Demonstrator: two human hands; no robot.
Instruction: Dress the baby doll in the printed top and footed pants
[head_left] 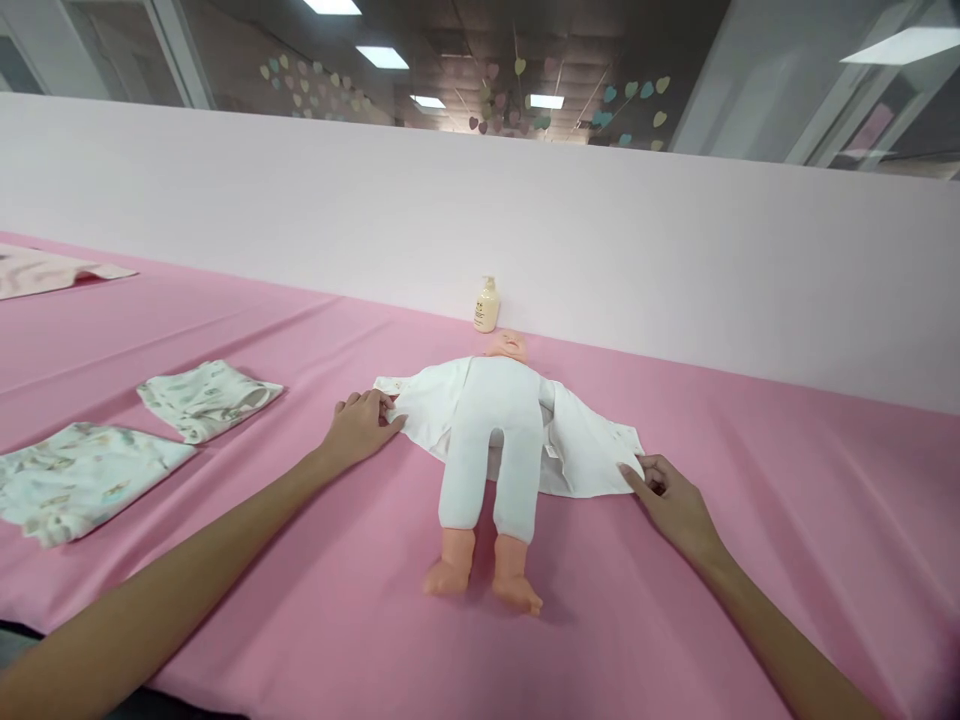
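A baby doll point(495, 440) in a white bodysuit lies on its back on the pink table cover point(787, 520), feet toward me. Under it a white garment point(585, 450) is spread open to both sides. My left hand point(360, 428) rests on the garment's left flap, fingers curled onto the cloth edge. My right hand point(671, 495) pinches the lower right corner of the garment.
Two folded patterned baby clothes point(206, 398) point(79, 478) lie at the left. Another pale cloth point(45, 270) sits at the far left. A cream pump bottle point(486, 305) stands behind the doll's head against a white partition point(675, 260).
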